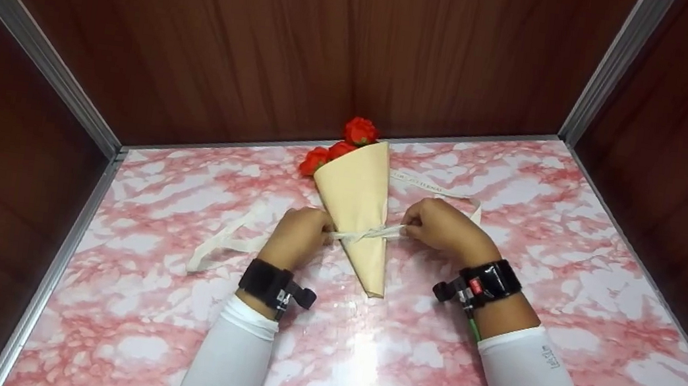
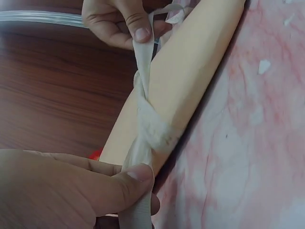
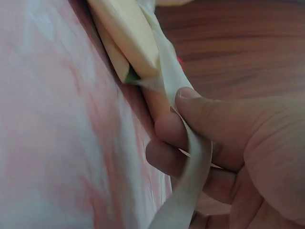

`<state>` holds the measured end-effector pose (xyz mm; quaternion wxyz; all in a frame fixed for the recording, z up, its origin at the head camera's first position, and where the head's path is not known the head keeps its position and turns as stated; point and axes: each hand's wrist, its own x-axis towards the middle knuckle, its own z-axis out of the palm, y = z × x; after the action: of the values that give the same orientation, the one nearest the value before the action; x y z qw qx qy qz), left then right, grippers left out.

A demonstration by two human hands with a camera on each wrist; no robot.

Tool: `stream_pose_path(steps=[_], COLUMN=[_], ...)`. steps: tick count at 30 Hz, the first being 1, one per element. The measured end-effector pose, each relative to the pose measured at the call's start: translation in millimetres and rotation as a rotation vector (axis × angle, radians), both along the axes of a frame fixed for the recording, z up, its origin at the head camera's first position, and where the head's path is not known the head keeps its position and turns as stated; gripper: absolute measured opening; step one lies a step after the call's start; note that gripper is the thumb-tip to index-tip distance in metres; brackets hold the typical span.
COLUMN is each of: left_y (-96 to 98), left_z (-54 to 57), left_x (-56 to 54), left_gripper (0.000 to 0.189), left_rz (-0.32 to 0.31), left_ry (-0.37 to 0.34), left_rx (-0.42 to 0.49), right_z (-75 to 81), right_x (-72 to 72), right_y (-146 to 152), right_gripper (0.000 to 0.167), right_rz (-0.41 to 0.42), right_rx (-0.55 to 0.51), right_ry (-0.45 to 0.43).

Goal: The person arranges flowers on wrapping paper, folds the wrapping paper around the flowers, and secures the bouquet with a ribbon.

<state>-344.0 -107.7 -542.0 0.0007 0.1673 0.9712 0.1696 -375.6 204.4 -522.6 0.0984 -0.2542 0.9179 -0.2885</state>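
A bouquet of red flowers (image 1: 361, 131) lies on the table, wrapped in a cone of pale yellow paper (image 1: 355, 184) with its narrow end toward me. Round the lower part of the cone runs a cream ribbon (image 1: 372, 232), its two ends crossed and twisted together over the front. My left hand (image 1: 300, 235) pinches one ribbon end between thumb and fingers, left of the cone. On the other side my right hand (image 1: 445, 228) pinches the opposite end, as the right wrist view shows with the thumb (image 3: 189, 94) on the ribbon. Both stretches look taut.
The left ribbon tail (image 1: 221, 243) trails over the pink and white marbled table (image 1: 167, 322). A longer printed tail (image 1: 431, 186) loops behind the right hand. Brown wood-look panels (image 1: 337, 39) with grey metal edging enclose the table at the back and both sides.
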Motion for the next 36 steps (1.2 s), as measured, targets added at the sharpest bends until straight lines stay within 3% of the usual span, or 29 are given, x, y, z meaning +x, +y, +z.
stream_pose_path(steps=[13,24,36], left_y=[-14.7,-31.6,-35.4], left_z=[0.3,4.5,7.3], left_x=[-1.4,-2.9,-3.2], left_gripper=[0.007,0.012,0.009], left_rz=[0.089,0.136,0.146], left_ry=[-0.093,-0.141,-0.214], left_rx=[0.012,0.064,0.045], right_z=[-7.4,-7.5,-7.2], right_x=[-5.4,-3.9,-3.3], right_y=[15,16,19], right_gripper=[0.017,0.014,0.014], right_rz=[0.006,0.036,0.048], right_rx=[0.004,-0.040,-0.046], right_ry=[-0.061,-0.219,-0.227])
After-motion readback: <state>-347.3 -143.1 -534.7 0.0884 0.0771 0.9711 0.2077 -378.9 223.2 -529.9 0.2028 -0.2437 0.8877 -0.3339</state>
